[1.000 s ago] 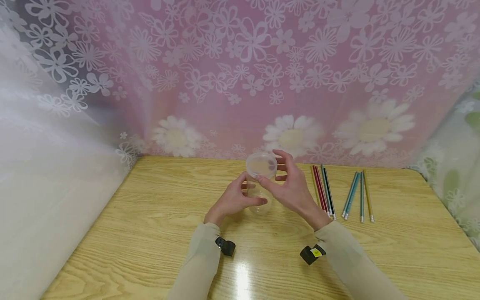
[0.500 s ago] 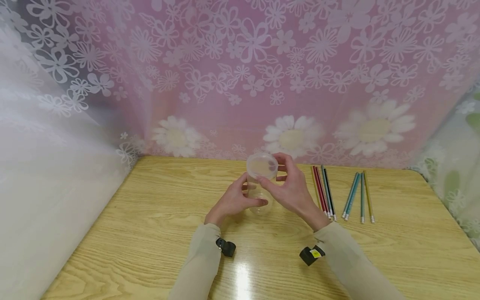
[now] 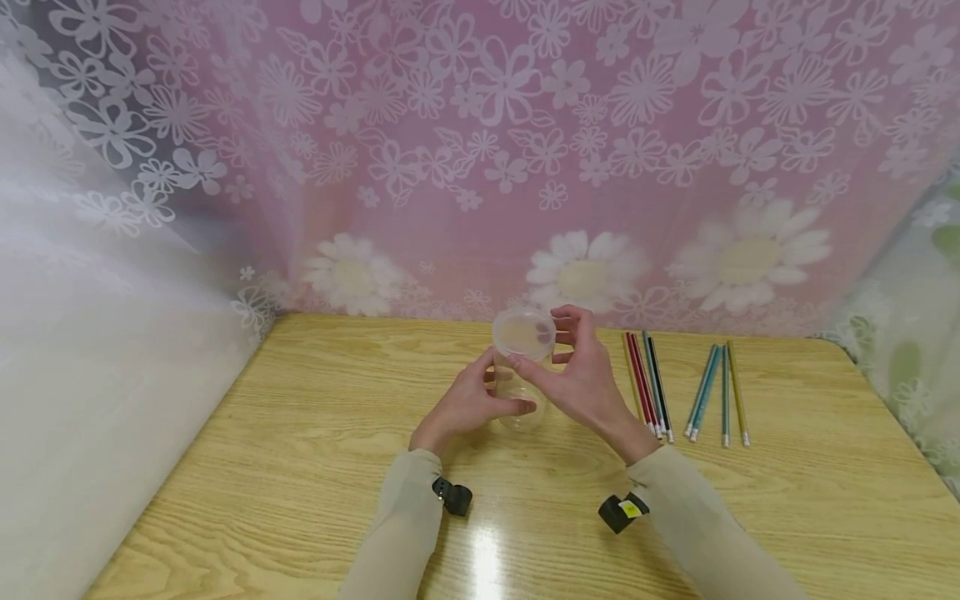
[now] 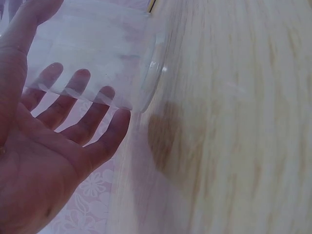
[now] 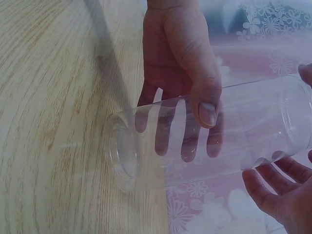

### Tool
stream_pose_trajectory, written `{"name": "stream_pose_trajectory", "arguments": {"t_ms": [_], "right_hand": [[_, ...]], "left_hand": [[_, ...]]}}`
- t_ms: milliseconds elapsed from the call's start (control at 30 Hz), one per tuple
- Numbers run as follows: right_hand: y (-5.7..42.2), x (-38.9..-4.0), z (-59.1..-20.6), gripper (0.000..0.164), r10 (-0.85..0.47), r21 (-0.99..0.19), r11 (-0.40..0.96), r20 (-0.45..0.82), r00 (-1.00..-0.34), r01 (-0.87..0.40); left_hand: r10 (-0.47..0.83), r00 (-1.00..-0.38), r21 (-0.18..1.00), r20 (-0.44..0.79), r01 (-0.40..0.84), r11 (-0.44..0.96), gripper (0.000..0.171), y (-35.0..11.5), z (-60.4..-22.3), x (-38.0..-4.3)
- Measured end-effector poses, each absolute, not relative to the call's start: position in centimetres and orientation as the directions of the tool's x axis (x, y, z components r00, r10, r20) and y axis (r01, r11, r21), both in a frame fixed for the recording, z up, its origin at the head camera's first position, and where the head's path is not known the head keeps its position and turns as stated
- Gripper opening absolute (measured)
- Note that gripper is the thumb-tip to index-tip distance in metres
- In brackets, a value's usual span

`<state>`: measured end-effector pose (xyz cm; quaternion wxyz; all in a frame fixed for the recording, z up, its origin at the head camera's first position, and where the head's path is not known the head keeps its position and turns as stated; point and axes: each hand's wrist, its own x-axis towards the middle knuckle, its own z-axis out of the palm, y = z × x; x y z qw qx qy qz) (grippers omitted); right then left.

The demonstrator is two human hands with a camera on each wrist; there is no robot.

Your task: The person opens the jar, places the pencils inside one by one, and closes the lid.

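Note:
A clear, see-through plastic jar (image 3: 516, 382) stands roughly upright around mid-table, with a translucent lid (image 3: 523, 332) on top. My left hand (image 3: 467, 402) holds the jar's body low down, thumb on the near side and fingers behind it. Around the top, my right hand (image 3: 587, 379) grips the lid's edge, its thumb in front and the fingers on the far right side. The right wrist view shows the left fingers through the jar wall (image 5: 253, 112). Nothing is visible inside the jar. In the left wrist view, its base (image 4: 152, 73) is close to the tabletop; contact is hard to tell.
Right of the hands lies a group of pencils (image 3: 643, 383) in red, black, teal and yellow. Farther right is a second group of blue-green and yellow pencils (image 3: 724, 396). A flowered pink curtain (image 3: 450, 167) hangs behind the wooden table (image 3: 322, 417).
The right hand's fingers have shifted slightly down and right at the lid's edge. Jar, left hand and pencils stay almost in place.

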<state>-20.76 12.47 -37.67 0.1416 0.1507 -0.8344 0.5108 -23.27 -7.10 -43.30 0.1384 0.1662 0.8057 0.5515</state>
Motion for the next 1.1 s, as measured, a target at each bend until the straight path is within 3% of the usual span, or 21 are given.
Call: {"name": "stream_pose_trajectory", "arguments": {"t_ms": [533,667,900,1100], "right_hand": [[13.04,-20.87,-37.91,0.063,-0.163,-0.772,0.415,0.456,-0.875,-0.481],[13.13,-20.79,-37.94,0.066,-0.178,-0.768,0.403,0.468,-0.866,-0.498],[12.71,-20.68,-37.68,0.079,-0.131,-0.79,0.434,0.419,-0.898,-0.432],[12.43,-20.75,-37.75,0.075,-0.116,-0.784,0.455,0.417,-0.901,-0.422]], "left_hand": [[0.425,-0.905,0.93,-0.017,0.142,0.338,0.074,-6.84,-43.34,-23.44],[0.424,-0.906,0.929,-0.015,0.144,0.341,0.067,-6.88,-43.36,-23.42],[0.425,-0.905,0.934,-0.017,0.137,0.329,0.069,-7.08,-43.36,-23.29],[0.422,-0.906,0.935,-0.021,0.132,0.33,0.067,-7.15,-43.38,-23.24]]}}
